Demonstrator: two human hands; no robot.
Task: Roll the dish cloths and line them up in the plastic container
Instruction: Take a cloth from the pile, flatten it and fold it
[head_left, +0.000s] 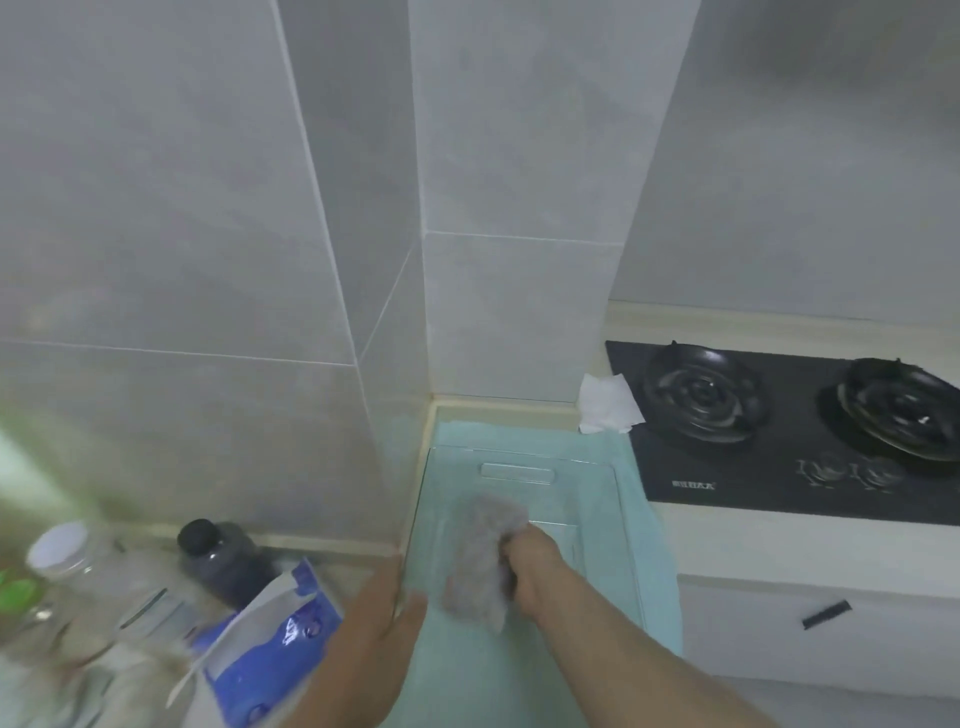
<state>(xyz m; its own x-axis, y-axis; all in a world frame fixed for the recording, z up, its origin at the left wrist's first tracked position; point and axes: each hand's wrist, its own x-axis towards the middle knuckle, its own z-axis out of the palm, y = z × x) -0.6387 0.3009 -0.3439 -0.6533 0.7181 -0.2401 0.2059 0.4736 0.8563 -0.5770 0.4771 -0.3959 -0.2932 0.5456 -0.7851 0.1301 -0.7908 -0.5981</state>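
A clear plastic container stands on a light green cloth spread on the counter. My right hand grips a grey dish cloth, bunched into a loose roll, and holds it inside the container over its near left part. My left hand rests against the container's near left corner, with the thumb on the inside of the wall and the fingers outside. The view is blurred.
A black gas hob with two burners lies to the right, with a white paper towel at its left edge. To the left stand a dark-capped jar, a glass jar and a blue-and-white pouch. Tiled walls rise close behind.
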